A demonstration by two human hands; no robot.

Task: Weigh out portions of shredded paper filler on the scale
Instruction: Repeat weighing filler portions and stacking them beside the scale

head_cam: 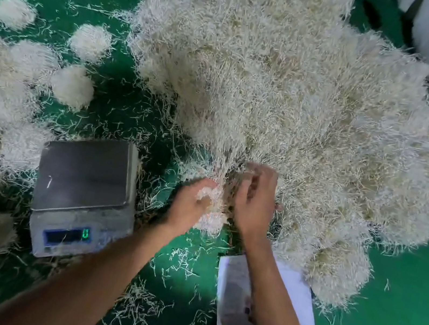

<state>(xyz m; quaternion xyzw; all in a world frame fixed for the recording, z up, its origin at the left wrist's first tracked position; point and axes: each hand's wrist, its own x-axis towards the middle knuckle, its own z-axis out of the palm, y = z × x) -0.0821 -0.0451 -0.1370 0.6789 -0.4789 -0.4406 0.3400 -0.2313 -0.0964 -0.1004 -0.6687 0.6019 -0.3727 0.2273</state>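
Head view looks down on a green floor (394,320) and a huge heap of shredded paper (289,95) filling the middle and right of it. At the heap's near edge, both hands are in the strands. The left hand (190,205) curls its fingers round a tuft of paper (211,198), gripping it. The right hand (254,200) sits just beside it, fingers bent and pinching into the same tuft where it joins the heap. Left of the hands stands the scale (82,197), its metal pan bare but for a stray strand, its green display reading zero. Beyond the scale, toward the far left corner of the floor, small round portions (72,86) lie apart from one another, with a bigger mass of paper along the left edge. A white sheet (296,292) lies under the right forearm. Loose strands litter the floor everywhere.
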